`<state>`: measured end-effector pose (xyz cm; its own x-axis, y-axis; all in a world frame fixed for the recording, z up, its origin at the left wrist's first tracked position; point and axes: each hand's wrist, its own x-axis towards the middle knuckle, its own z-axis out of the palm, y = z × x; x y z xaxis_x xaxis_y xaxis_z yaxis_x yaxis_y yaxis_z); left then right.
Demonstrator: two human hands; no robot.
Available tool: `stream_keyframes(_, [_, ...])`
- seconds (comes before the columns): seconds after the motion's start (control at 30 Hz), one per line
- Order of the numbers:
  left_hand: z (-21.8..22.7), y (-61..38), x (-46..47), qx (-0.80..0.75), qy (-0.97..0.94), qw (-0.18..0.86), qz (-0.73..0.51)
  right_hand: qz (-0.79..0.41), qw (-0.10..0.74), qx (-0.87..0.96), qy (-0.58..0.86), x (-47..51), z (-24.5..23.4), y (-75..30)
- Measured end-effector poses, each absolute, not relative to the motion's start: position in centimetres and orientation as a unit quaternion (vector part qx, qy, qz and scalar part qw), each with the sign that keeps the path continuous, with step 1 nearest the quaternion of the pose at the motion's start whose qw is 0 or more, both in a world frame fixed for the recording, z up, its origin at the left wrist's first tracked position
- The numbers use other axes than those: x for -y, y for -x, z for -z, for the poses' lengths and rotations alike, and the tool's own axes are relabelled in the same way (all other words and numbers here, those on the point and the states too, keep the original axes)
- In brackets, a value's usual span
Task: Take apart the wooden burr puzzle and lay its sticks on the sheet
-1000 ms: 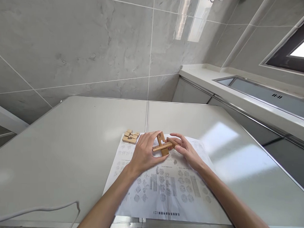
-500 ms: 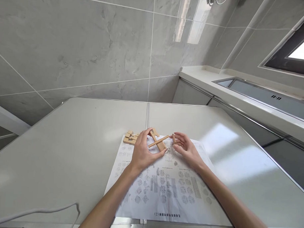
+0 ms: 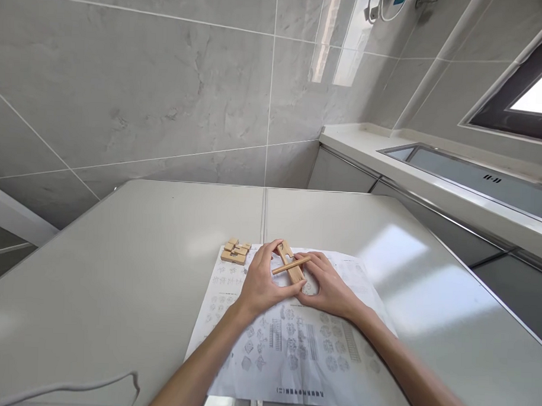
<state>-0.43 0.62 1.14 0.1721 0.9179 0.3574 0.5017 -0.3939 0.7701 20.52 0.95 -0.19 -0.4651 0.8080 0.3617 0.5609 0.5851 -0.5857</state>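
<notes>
Two notched wooden puzzle bars point(image 3: 290, 264) are crossed into an X just above a printed instruction sheet point(image 3: 292, 346) on the pale table point(image 3: 117, 280). My left hand point(image 3: 261, 285) grips the crossed bars from the left, with thumb and fingers around them. From the right, my right hand point(image 3: 328, 288) closes its fingers against the same crossed bars. A small pile of loose wooden puzzle pieces point(image 3: 235, 251) lies at the sheet's far left corner, a short way left of my left hand.
A grey cable point(image 3: 69, 385) trails along the table's near left edge. A counter with a recessed sink point(image 3: 476, 171) runs along the right. Grey tiled wall stands behind the table.
My right hand has come in from the right and now touches the crossed bars. The bars and both hands sit slightly lower and nearer to me than before.
</notes>
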Motion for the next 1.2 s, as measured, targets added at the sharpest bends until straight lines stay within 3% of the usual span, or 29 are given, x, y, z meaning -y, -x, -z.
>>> stream_keyframes(0.53, [-1.3, 0.5, -0.8, -0.497, -0.717, 0.282, -0.400, -0.193, 0.315, 0.835, 0.409, -1.5, 1.4, -20.9])
stream_keyframes(0.97, [-1.7, 0.4, -0.9, -0.506, -0.694, 0.331, -0.391, -0.505, 0.438, 0.621, 0.410, -2.1, -0.6, -21.7])
stream_keyframes(1.2, [-1.8, 0.5, -0.8, -0.493, -0.713, 0.341, -0.365, -0.560, 0.442, 0.577, 0.397, -1.9, -1.0, -21.6])
